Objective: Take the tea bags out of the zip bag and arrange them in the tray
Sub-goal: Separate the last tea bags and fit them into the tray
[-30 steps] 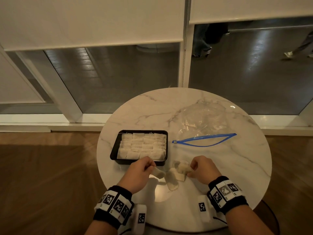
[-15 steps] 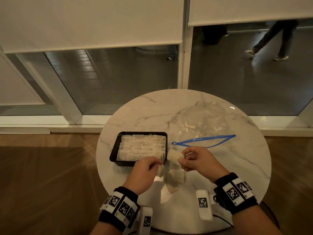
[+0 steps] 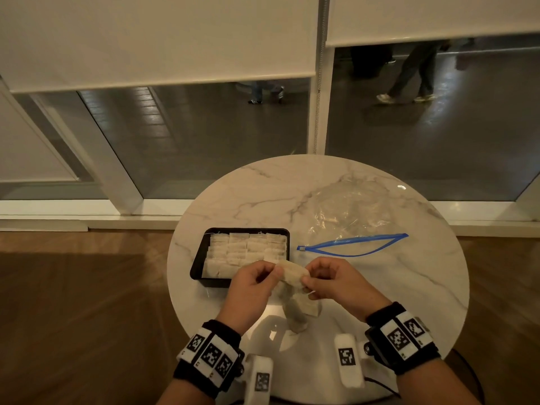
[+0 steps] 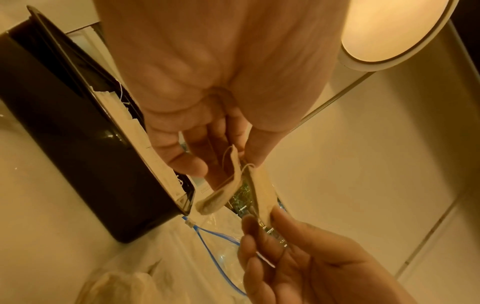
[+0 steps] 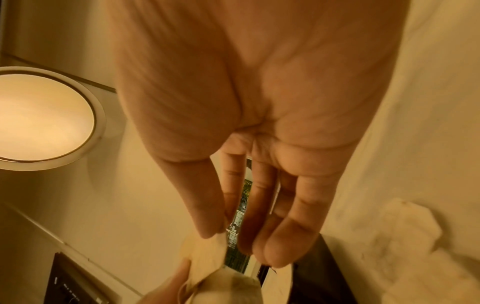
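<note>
A black tray [image 3: 248, 229] filled with rows of tea bags [image 3: 242, 249] sits left of centre on the round marble table [image 3: 394, 287]. Just over its near right corner, my left hand [image 3: 267, 274] and right hand [image 3: 311, 280] pinch opposite ends of a pale tea bag [image 3: 292, 274]. The left wrist view shows that tea bag [image 4: 262, 191] stretched between both hands, with a second tea bag [image 4: 223, 193] hanging from my left fingers [image 4: 187, 164]. A few loose tea bags [image 3: 298, 311] lie on the table below my hands. The clear zip bag [image 3: 347, 211] lies flat, its blue zipper [image 3: 350, 244] open.
The table's front edge is just below my wrists. Behind the table are a low sill and glass, with people's legs [image 3: 409, 77] passing outside. Wood floor [image 3: 73, 317] surrounds the table. A round ceiling lamp [image 5: 39, 119] shows in both wrist views.
Both hands have risen from the loose tea bags near the front edge and moved toward the tray's near right corner. The right hand brought a tea bag up; both hands now pinch it.
</note>
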### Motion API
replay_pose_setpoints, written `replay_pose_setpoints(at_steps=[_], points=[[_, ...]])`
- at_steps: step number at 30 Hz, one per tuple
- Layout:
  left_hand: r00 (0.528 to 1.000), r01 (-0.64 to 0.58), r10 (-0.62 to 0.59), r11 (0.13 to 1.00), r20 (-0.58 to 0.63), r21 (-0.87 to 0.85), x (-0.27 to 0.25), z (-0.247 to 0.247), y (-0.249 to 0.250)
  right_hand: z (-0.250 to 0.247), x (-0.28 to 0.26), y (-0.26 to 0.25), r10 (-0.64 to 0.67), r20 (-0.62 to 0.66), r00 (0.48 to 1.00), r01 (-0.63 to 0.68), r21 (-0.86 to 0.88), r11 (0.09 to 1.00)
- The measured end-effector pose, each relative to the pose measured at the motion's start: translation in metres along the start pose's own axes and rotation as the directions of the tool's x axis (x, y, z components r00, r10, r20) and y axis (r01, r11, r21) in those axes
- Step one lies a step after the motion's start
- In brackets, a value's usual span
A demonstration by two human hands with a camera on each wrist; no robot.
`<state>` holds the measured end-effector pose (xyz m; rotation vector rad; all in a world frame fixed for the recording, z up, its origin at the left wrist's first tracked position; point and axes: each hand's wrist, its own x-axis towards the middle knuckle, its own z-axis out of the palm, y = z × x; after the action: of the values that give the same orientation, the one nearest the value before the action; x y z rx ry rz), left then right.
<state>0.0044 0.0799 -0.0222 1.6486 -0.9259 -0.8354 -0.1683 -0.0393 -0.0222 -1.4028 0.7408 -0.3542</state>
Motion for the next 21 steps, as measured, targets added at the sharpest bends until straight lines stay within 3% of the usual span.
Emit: replay_pose_setpoints(at_steps=[5, 12, 14, 17, 18, 21], points=[[1.000, 0.008, -0.010, 0.999, -0.030, -0.037, -0.001, 0.001, -0.003, 0.002, 0.002, 0.004, 0.027, -0.057, 0.998, -0.028, -0.006, 1.000], [0.996, 0.046, -0.048, 0.998, -0.075, -0.036, -0.001, 0.001, -0.003, 0.002, 0.000, -0.005, -0.031, -0.113, 0.993, 0.026, -0.047, 0.999], [0.987, 0.084, -0.087, 0.996, -0.134, -0.027, 0.000, -0.001, -0.006, 0.000, 0.000, -0.007, -0.097, -0.224, 0.970, 0.081, -0.082, 0.993], [0.973, 0.120, -0.120, 0.993, -0.198, -0.010, 0.002, -0.006, -0.011, -0.007, 0.004, -0.006, -0.212, -0.406, 0.889, 0.143, -0.195, 0.970], [0.973, 0.123, -0.119, 0.992, -0.196, 0.007, 0.002, -0.008, -0.012, -0.010, 0.003, -0.008, -0.228, -0.381, 0.896, 0.140, -0.245, 0.959], [0.978, 0.116, -0.093, 0.987, -0.185, 0.115, 0.003, -0.012, -0.015, -0.009, -0.003, -0.017, -0.139, -0.119, 0.983, 0.110, -0.219, 0.969]])
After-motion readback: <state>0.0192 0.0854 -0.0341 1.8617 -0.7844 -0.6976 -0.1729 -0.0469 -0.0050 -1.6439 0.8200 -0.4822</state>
